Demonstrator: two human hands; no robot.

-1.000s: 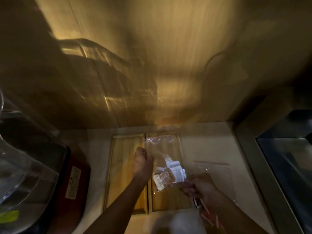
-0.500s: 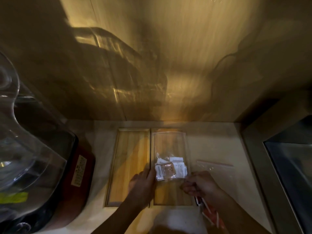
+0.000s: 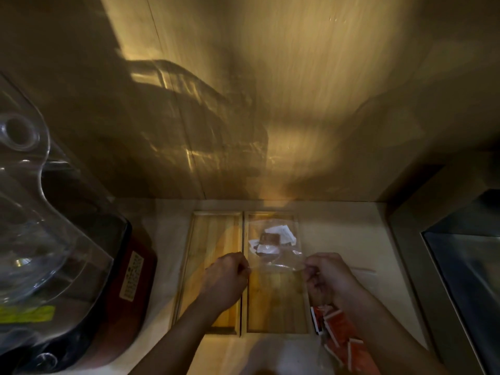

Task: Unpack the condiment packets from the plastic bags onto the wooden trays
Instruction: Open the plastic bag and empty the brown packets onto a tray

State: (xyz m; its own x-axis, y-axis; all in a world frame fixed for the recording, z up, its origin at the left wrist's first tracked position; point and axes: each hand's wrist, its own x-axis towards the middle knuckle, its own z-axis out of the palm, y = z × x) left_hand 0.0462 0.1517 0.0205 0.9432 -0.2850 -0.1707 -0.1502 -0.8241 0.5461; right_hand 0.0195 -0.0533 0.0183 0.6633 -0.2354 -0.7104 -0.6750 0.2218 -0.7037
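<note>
Two wooden trays lie side by side on the counter: the left tray (image 3: 213, 239) and the right tray (image 3: 276, 304). A clear plastic bag (image 3: 273, 239) lies over the far half of the right tray, with white and brown condiment packets (image 3: 273, 238) inside it. My left hand (image 3: 227, 274) pinches the bag's near left corner. My right hand (image 3: 328, 274) pinches its near right corner. Red and white packets (image 3: 338, 331) in a second clear bag lie under my right forearm.
A dark red appliance (image 3: 127, 288) with a clear plastic cover (image 3: 40, 239) stands at the left. A metal-framed unit (image 3: 460, 266) borders the right. Another flat clear bag (image 3: 376, 282) lies on the counter right of the trays. A wooden wall rises behind.
The bag was held up over the right tray, then laid flat. Both hands now grip its near corners, and the packets have slid toward the tray's far end.
</note>
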